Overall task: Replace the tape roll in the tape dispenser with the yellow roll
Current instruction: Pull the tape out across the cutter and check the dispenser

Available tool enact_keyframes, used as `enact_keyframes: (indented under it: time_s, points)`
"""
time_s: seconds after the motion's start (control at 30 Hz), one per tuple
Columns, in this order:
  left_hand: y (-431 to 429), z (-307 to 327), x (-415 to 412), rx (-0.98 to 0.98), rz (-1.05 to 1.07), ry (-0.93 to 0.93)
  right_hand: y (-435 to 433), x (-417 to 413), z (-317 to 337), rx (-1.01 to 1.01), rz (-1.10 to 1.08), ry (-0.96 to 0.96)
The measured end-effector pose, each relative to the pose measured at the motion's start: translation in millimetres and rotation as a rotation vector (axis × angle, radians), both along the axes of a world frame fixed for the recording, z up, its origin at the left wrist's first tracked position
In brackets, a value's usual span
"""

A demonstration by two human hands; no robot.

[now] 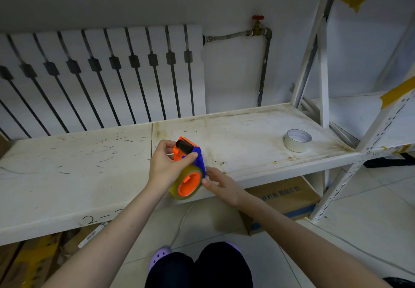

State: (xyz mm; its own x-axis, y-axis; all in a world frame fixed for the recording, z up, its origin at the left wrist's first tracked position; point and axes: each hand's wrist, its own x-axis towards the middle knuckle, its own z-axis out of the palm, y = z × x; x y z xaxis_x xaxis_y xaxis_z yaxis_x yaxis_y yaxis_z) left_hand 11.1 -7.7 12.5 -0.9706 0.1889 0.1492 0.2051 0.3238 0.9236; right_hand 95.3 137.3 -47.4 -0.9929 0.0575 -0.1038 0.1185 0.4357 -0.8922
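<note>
An orange and blue tape dispenser is held above the front edge of a white shelf. My left hand grips its upper body, thumb on the blue side. A yellowish translucent tape roll sits on the dispenser's orange hub. My right hand rests at the roll's right side, fingertips touching the roll and the blue frame. A white tape roll lies flat on the shelf far to the right, apart from both hands.
A white radiator stands behind the shelf, with a pipe and red valve to its right. A cardboard box sits under the shelf. A white rack upright is at right. My legs and a purple shoe are below.
</note>
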Motion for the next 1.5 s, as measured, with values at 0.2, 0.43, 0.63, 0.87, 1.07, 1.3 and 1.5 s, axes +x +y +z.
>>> enact_keyframes:
  time_s: [0.2,0.43,0.63,0.87,1.07,1.3,1.5]
  points:
    - [1.4,10.6,2.1,0.229,0.186,-0.118,-13.8,-0.5,14.4,0.055,-0.002,0.16]
    - [5.2,33.5,11.8,0.41,0.184,-0.279,-25.9,-0.7,30.8,0.149,-0.211,0.293]
    - [-4.4,37.9,15.8,0.221,-0.056,-0.213,-8.2,8.1,35.7,-0.143,-0.107,0.261]
    - [-6.9,43.9,13.4,0.312,-0.249,-0.356,12.1,17.8,41.3,-0.47,0.065,0.144]
    - [13.2,37.9,20.1,0.388,-0.252,-0.469,31.3,13.7,34.2,-0.625,0.088,0.138]
    - [51.8,7.0,19.9,0.012,-0.232,-0.606,77.9,4.3,30.2,-0.406,-0.385,0.163]
    - [79.2,5.7,7.4,-0.098,-0.276,-0.535,139.5,-12.7,20.1,0.266,-0.836,0.097]
